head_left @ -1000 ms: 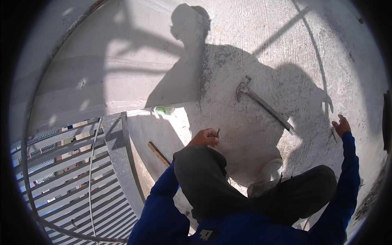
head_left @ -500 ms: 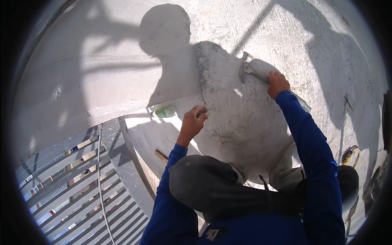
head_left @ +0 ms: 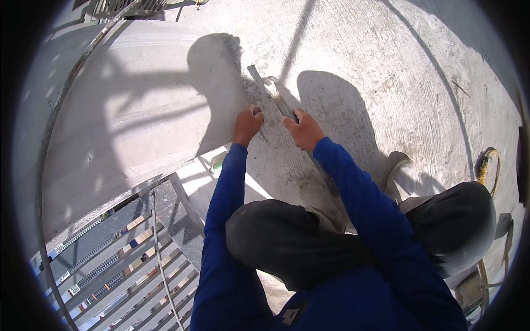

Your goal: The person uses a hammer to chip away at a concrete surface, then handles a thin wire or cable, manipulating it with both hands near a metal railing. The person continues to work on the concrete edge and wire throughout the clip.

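Note:
My right hand [head_left: 305, 131] grips the handle of a hammer [head_left: 286, 106]; the handle runs on behind the hand toward my knees. The hammer's metal head is close above the concrete surface, just beyond and to the right of my left hand [head_left: 248, 126]. Whether the head touches anything, I cannot tell. The left fingers are closed in a pinch beside a rough, darker line in the concrete [head_left: 342, 52]. What they hold, if anything, is too small to make out. A thin dark streak lies just below these fingers.
On the left a smooth, pale raised band [head_left: 149, 105] borders the concrete. Below it, a slatted metal grating [head_left: 127, 270] shows a drop with things far beneath. A green-and-clear bottle [head_left: 217, 166] lies by my left forearm. A yellow-wrapped loop [head_left: 484, 168] is at right; a long cable [head_left: 41, 193] curves along the left.
My right hand has swung the hammer left, bringing its head near my left hand. My left hand has moved forward and slightly left. The whole view has shifted.

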`<action>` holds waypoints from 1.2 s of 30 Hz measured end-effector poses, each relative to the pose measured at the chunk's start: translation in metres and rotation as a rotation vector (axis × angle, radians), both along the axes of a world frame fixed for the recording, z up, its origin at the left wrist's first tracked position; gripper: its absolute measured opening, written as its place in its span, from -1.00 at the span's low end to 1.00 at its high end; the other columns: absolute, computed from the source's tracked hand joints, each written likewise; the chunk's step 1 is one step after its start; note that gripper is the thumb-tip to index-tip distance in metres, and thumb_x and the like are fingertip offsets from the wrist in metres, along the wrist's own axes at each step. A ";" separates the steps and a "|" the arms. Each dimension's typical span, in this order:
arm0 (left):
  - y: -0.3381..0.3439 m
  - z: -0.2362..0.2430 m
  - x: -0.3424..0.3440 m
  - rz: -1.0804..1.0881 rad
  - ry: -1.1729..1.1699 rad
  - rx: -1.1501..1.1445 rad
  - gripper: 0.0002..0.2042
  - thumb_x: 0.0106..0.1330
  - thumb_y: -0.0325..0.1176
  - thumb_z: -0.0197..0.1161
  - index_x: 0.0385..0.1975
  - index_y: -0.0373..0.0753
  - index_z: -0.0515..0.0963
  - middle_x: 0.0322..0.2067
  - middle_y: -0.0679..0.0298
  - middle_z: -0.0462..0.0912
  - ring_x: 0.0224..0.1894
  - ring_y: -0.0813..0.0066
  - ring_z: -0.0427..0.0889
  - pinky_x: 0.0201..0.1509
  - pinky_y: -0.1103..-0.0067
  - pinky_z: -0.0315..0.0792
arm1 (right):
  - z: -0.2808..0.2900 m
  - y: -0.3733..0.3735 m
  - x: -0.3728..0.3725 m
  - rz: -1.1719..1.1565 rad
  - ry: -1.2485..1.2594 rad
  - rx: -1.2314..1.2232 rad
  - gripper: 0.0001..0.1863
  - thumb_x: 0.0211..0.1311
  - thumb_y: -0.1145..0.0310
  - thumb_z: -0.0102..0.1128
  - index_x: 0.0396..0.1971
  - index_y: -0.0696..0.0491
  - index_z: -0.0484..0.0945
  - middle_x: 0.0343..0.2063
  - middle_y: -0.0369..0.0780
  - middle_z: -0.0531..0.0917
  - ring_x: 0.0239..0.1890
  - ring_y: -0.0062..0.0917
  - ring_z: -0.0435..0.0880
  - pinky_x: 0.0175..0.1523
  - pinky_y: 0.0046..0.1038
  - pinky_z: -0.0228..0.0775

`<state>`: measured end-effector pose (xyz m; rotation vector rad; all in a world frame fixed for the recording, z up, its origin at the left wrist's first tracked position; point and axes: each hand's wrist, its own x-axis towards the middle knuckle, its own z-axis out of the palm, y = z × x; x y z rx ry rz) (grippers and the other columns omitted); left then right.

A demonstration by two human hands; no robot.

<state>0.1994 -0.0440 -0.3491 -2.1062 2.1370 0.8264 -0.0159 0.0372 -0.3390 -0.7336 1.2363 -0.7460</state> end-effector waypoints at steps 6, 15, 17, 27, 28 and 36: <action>0.015 -0.023 0.005 -0.058 -0.122 -0.073 -0.82 0.11 -0.37 0.19 -0.36 -0.33 0.61 -0.39 -0.07 0.65 -0.26 0.02 0.65 -0.13 0.33 0.51 | 0.010 0.031 0.005 0.100 -0.102 0.234 -0.37 0.26 0.08 0.08 0.10 0.33 0.32 -0.34 0.02 0.61 -0.52 -0.40 0.61 -0.43 -0.36 0.43; 0.015 -0.026 0.001 -0.067 -0.208 0.027 -0.82 0.10 -0.42 0.18 -0.32 -0.26 0.64 -0.38 0.01 0.67 -0.33 0.06 0.67 -0.18 0.35 0.53 | -0.009 0.035 0.010 0.099 -0.170 0.191 -0.26 0.28 0.07 0.09 0.20 0.41 0.19 -0.67 -0.18 0.48 -0.77 -0.58 0.41 -0.66 -0.47 0.27; 0.018 -0.033 0.014 -0.075 -0.218 0.037 -0.82 0.09 -0.44 0.17 -0.32 -0.25 0.64 -0.38 0.00 0.67 -0.34 0.07 0.67 -0.19 0.36 0.53 | -0.002 0.035 0.011 0.104 -0.178 0.219 -0.26 0.28 0.07 0.09 0.20 0.40 0.19 -0.65 -0.17 0.49 -0.76 -0.58 0.41 -0.66 -0.47 0.27; 0.036 -0.029 0.005 -0.136 -0.234 -0.147 -0.84 0.13 -0.48 0.15 -0.36 -0.26 0.66 -0.37 0.03 0.67 -0.32 0.06 0.66 -0.19 0.32 0.52 | -0.014 0.043 0.012 0.130 -0.173 0.271 -0.25 0.25 0.05 0.10 0.24 0.33 0.21 -0.38 -0.01 0.61 -0.55 -0.44 0.58 -0.47 -0.40 0.41; 0.039 -0.030 0.007 -0.205 -0.265 -0.223 -0.84 0.13 -0.47 0.15 -0.35 -0.26 0.66 -0.37 0.04 0.67 -0.32 0.05 0.66 -0.19 0.32 0.52 | -0.015 0.041 0.012 0.148 -0.181 0.258 -0.26 0.26 0.05 0.10 0.23 0.34 0.22 -0.38 0.00 0.61 -0.55 -0.43 0.59 -0.45 -0.40 0.41; 0.051 -0.036 0.014 -0.095 -0.228 -0.231 -0.83 0.15 -0.51 0.14 -0.31 -0.26 0.65 -0.33 0.03 0.67 -0.28 0.02 0.65 -0.16 0.31 0.50 | -0.011 0.043 0.014 0.144 -0.168 0.294 -0.28 0.25 0.05 0.11 0.18 0.34 0.26 -0.35 0.03 0.61 -0.47 -0.39 0.63 -0.36 -0.38 0.44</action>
